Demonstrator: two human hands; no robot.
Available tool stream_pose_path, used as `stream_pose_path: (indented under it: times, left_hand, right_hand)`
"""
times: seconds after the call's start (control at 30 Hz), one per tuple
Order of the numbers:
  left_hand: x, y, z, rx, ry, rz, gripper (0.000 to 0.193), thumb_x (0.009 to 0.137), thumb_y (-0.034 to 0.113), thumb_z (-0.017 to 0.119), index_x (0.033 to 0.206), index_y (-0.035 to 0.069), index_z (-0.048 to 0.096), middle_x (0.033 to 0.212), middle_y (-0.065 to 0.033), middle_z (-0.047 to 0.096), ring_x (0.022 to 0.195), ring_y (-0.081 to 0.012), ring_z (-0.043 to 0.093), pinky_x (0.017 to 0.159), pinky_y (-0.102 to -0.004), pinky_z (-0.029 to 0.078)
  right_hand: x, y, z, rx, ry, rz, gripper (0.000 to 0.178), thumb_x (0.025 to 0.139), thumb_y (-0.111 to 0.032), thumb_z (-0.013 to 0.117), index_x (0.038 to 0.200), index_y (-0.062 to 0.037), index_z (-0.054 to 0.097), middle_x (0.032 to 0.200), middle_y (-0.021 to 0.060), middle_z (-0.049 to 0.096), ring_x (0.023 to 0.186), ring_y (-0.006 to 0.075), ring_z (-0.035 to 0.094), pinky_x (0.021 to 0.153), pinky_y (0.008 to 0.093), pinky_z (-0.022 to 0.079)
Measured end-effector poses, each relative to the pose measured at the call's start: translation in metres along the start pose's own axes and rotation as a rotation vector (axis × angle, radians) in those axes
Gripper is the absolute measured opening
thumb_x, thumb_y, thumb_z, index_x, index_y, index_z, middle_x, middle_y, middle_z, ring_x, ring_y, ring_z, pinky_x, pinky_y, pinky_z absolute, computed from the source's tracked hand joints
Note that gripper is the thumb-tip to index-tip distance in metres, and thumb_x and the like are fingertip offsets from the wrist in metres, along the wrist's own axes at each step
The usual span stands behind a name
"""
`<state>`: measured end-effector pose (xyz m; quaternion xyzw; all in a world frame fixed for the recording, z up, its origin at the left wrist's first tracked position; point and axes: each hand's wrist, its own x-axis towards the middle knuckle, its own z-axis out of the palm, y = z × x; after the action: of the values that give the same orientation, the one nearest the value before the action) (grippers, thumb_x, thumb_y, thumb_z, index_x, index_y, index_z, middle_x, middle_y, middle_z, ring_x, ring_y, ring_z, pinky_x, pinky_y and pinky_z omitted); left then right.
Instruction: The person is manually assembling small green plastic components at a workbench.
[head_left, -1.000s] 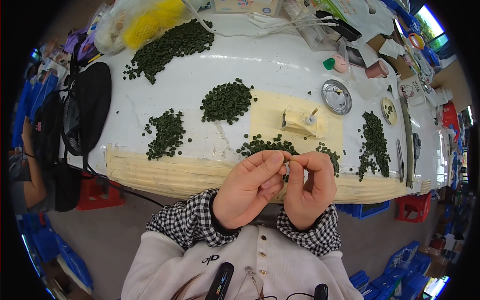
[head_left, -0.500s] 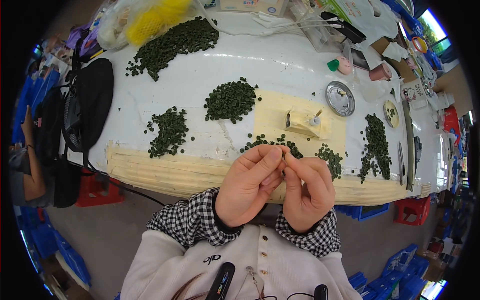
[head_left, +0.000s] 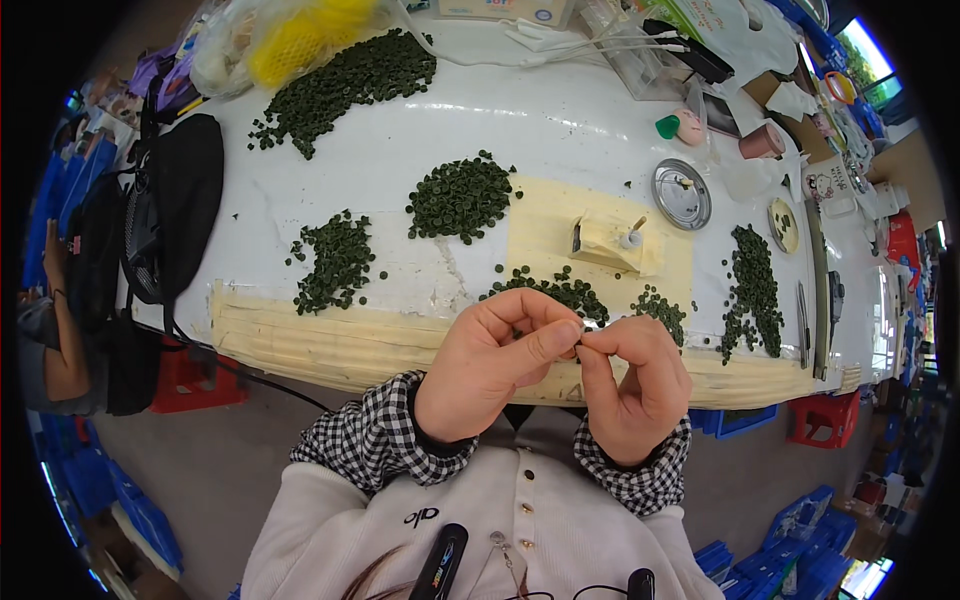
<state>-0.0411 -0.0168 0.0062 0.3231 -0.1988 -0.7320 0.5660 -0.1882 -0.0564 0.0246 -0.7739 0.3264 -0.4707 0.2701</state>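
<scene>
Just over the taped front edge of the table, my left hand (head_left: 490,362) and my right hand (head_left: 640,382) meet at their fingertips. Both pinch a tiny dark piece (head_left: 579,342), mostly covered by the fingers; its exact shape cannot be made out. Right behind the hands lies a heap of small dark green round pieces (head_left: 560,290), partly hidden by my left hand. A smaller green heap (head_left: 662,312) is beyond my right hand. Behind these, a tape-covered block (head_left: 605,246) with a small white upright nozzle (head_left: 632,238) rests on a yellowish sheet (head_left: 540,215).
More green heaps lie at the left (head_left: 335,262), middle (head_left: 460,197), far left (head_left: 340,90) and right (head_left: 752,290). A round metal lid (head_left: 681,195), tweezers (head_left: 802,325) and a small dish (head_left: 783,225) are at right. A black backpack (head_left: 190,210) stands at the left edge, near another person's arm (head_left: 65,330).
Both hands have shifted slightly right and a little lower, fingertips still together. My right hand has turned a bit outward, and the wrists are farther apart.
</scene>
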Motion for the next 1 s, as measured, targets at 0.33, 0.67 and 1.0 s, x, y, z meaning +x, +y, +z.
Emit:
stream_pose_path:
  times: [0.33, 0.67, 1.0]
  left_hand:
    - [-0.0033, -0.0001, 0.0002, 0.314, 0.084, 0.227, 0.015, 0.083, 0.004, 0.061, 0.097, -0.001, 0.062, 0.058, 0.0117, 0.037, 0.053, 0.0025, 0.03, 0.047, -0.0144, 0.026]
    - [-0.0058, 0.003, 0.0041, 0.553, 0.118, 0.313, 0.014, 0.081, 0.001, 0.061, 0.095, 0.0, 0.063, 0.055, 0.0125, 0.028, 0.049, 0.0025, 0.024, 0.045, -0.0155, 0.021]
    - [-0.0046, 0.0024, 0.0025, 0.587, 0.12, 0.349, 0.014, 0.078, 0.0, 0.063, 0.092, 0.0, 0.064, 0.056, 0.0112, 0.031, 0.048, 0.0024, 0.025, 0.045, -0.0159, 0.021]
  right_hand:
    - [-0.0041, 0.0008, 0.0018, 0.078, -0.001, 0.09, 0.017, 0.073, 0.008, 0.065, 0.089, 0.0019, 0.062, 0.077, 0.0108, 0.06, 0.066, 0.0178, 0.058, 0.06, 0.0249, 0.046]
    - [-0.0079, 0.0008, 0.0021, 0.365, 0.019, 0.393, 0.012, 0.077, 0.005, 0.062, 0.09, 0.004, 0.061, 0.079, 0.0081, 0.059, 0.067, 0.0113, 0.054, 0.061, 0.0211, 0.044]
    - [-0.0066, 0.0026, 0.0005, 0.371, -0.007, 0.408, 0.012, 0.079, 0.006, 0.06, 0.091, 0.0044, 0.061, 0.08, 0.0078, 0.058, 0.067, 0.0109, 0.054, 0.061, 0.0207, 0.044]
